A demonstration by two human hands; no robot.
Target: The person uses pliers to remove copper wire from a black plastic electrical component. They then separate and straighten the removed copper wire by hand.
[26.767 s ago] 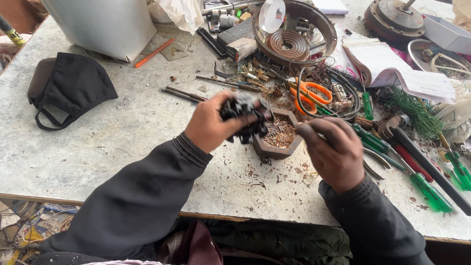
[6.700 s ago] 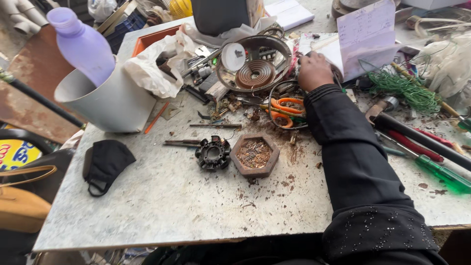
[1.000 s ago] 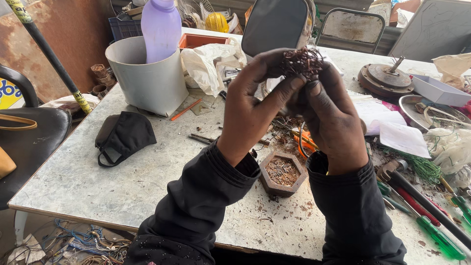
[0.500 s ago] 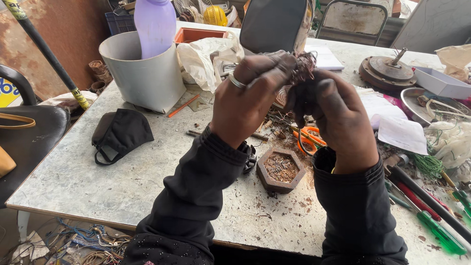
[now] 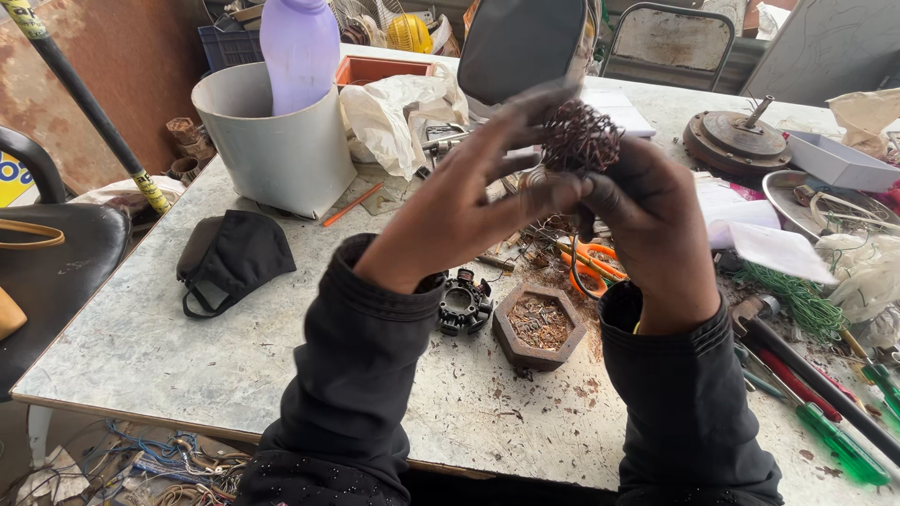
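Two hands are lifted above the tabletop (image 5: 169, 347) and meet at a tangled ball of wire (image 5: 579, 138): the left hand (image 5: 469, 211) has its fingers spread wide and touches the ball with its fingertips, while the right hand (image 5: 647, 220) is curled around the ball and holds it from below. Under the hands lie a small black metal ring (image 5: 462, 304), a six-sided dish (image 5: 539, 324) of wire bits, and orange scissors (image 5: 592, 265). Off to the left sit a black face mask (image 5: 234, 258) and a grey bucket (image 5: 272, 150) with a purple bottle (image 5: 300, 47) in it.
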